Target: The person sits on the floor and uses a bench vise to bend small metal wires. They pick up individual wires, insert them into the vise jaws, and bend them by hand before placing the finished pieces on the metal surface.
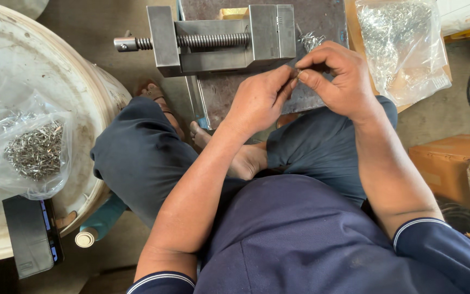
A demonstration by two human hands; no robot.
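My left hand and my right hand meet fingertip to fingertip over a flat metal plate. Both pinch one small metal part, which is mostly hidden by the fingers. A small heap of similar shiny parts lies on the plate just beyond my right hand. A grey steel vise with a threaded screw stands on the plate, right behind my left hand. I sit cross-legged in dark blue clothes, bare feet below the plate.
A clear bag of small metal parts lies at the upper right. Another such bag rests on a white round drum lid at the left, with a dark phone at its edge. Cardboard boxes stand at the right.
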